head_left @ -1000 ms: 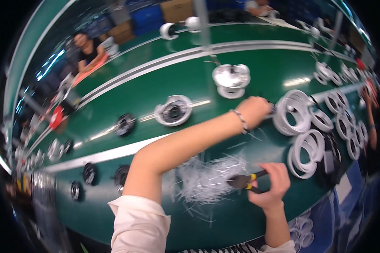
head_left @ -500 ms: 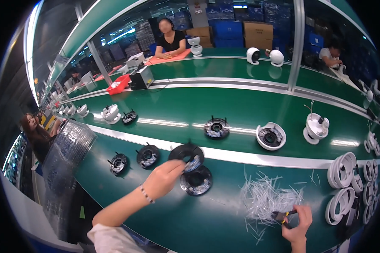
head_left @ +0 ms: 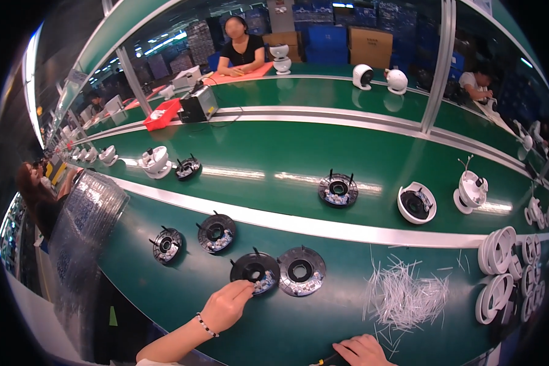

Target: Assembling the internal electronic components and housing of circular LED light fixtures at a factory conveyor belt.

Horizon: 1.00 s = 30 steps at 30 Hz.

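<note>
My left hand (head_left: 227,306) pinches the near edge of a black round base part (head_left: 244,267), which has a central hole, upright prongs and small light-coloured pieces on it. Its right side meets or overlaps a second black round part (head_left: 301,291) lying flat. Down at the lower edge of the picture, my right hand (head_left: 363,352) has its fingers curled over a pair of cutting pliers, of which a yellow and black bit (head_left: 323,362) shows; the rest is hidden. Two more black round parts, one smaller (head_left: 166,255) and one larger (head_left: 207,240), lie to the left.
A heap of clear plastic strips (head_left: 402,296) lies right of centre. White rings (head_left: 491,302) are stacked at the right. Beyond a white rail (head_left: 238,215), a green belt (head_left: 256,146) carries black parts and white housings. Clear plastic trays (head_left: 85,226) stand at left; co-workers sit beyond.
The black part in my left hand has come down from above the other part to its left side. My right hand has moved from the strips toward the lower edge with the cutting pliers.
</note>
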Tool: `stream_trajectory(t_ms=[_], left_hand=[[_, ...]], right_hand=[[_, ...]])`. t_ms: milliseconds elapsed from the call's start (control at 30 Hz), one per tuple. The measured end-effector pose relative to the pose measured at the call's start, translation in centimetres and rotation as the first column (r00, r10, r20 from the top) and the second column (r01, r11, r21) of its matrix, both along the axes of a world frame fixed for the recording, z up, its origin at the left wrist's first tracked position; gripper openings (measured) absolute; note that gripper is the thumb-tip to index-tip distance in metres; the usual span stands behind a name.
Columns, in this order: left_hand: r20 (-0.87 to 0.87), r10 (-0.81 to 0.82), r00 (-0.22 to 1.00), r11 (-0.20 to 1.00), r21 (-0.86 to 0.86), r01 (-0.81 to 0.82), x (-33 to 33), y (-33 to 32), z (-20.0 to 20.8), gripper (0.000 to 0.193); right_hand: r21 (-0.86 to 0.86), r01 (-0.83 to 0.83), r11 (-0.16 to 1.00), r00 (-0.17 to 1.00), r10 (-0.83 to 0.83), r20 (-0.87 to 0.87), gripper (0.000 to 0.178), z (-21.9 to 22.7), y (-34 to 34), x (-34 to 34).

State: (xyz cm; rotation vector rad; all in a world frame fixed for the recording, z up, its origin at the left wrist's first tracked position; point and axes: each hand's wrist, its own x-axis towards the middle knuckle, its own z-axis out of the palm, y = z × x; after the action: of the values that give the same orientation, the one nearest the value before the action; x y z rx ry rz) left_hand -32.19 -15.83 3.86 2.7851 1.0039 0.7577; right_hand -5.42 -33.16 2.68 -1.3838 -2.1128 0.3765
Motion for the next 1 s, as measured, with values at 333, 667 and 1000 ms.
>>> stream_trajectory(t_ms=[333, 667, 1000], left_hand=[[-0.221, -0.104, 0.97, 0.994, -0.048, 0.095, 6.6, 5.3, 6.3, 0.028], [-0.335, 0.055, 0.941, 0.979, -0.168, -0.118, 26.6, 22.9, -2.5, 0.058], [0.112, 0.043, 0.993, 0.945, -0.328, -0.004, 26.7, 22.8, -2.4, 0.032]], right_hand=[[-0.077, -0.112, 0.991, 0.981, 0.122, 0.149, 0.059, -2.6, 0.9, -0.1], [0.071, -0.112, 0.991, 0.983, 0.1, 0.152, 0.063, -0.4, -1.4, 1.3], [0.464, 0.886, 0.024, 0.038, -0.999, -0.022, 0.029, 3.0, -10.8, 24.9]])
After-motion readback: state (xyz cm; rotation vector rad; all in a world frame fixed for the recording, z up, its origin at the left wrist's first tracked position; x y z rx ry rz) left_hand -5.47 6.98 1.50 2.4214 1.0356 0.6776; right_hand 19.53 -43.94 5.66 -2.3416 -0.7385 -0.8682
